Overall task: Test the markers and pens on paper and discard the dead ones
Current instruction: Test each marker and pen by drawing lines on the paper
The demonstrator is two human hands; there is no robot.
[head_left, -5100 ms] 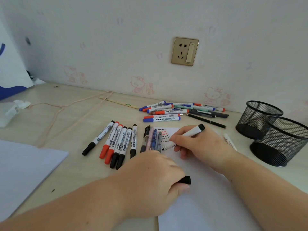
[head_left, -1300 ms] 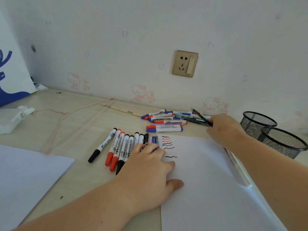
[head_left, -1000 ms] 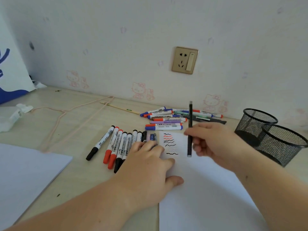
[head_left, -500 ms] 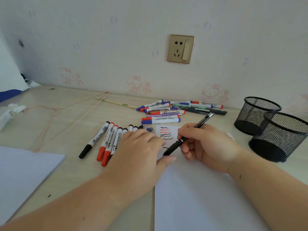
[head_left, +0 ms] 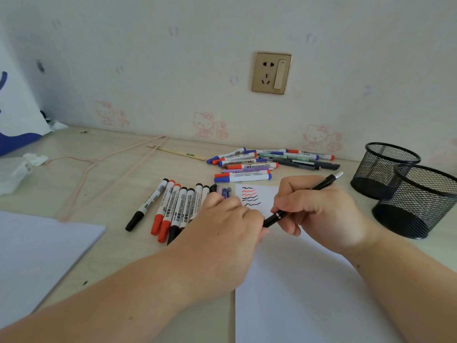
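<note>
My right hand (head_left: 319, 209) grips a slim black pen (head_left: 321, 185) slantwise over the top of a white sheet of paper (head_left: 309, 293). My left hand (head_left: 222, 231) pinches the pen's lower end, which is hidden between its fingers. Black and red squiggles (head_left: 249, 196) mark the paper's top corner. A row of capped whiteboard markers (head_left: 173, 206), black and red, lies left of the paper, partly under my left hand. A loose pile of markers and pens (head_left: 249, 167) lies near the wall.
Two black mesh pen cups (head_left: 385, 169) (head_left: 425, 201) stand at the right. A second white sheet (head_left: 37, 256) lies at the left front. A pink wire hanger (head_left: 111, 174), a wooden stick (head_left: 175, 152) and crumpled tissue (head_left: 22, 169) lie further back left.
My right hand took the black pen from the pile and brought it over the paper. My left hand left the paper and closed on the pen's lower end.
</note>
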